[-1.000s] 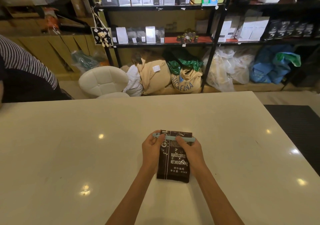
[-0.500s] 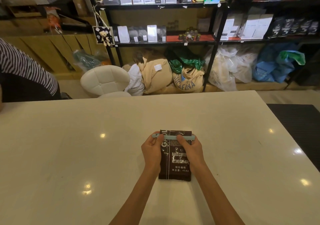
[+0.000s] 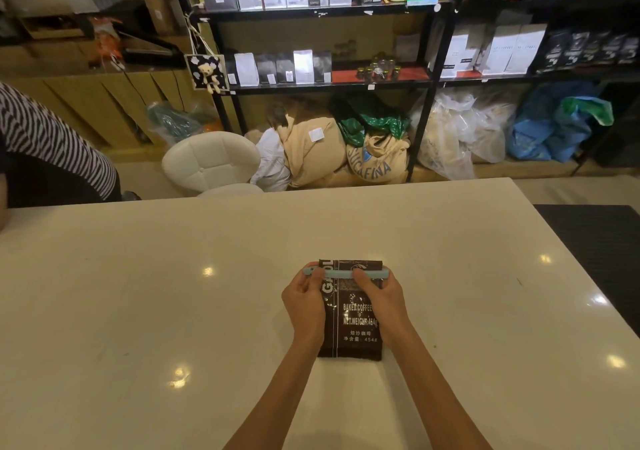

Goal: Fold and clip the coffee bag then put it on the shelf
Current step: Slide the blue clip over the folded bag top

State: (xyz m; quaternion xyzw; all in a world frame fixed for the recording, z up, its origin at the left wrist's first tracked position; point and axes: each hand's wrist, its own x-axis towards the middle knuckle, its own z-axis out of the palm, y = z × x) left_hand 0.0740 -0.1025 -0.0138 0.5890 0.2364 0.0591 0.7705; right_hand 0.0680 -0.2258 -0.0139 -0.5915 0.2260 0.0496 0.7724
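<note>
White table (image 3: 138, 311) bears coffee bag (image 3: 349, 325) between both hands.

Glossy dark foil coffee bag (image 3: 351, 314), matt plastic clip (image 3: 341, 272) — on a polished, reflective table (image 3: 138, 311).

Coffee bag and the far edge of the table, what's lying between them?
Nothing: in the head view, only bare tabletop lies between the coffee bag and that edge.

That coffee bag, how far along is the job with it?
The coffee bag lies on the table, top apparently folded. In hand: the left hand and right hand press the blue clip across the fold. Left: carrying it to the shelf.
</note>
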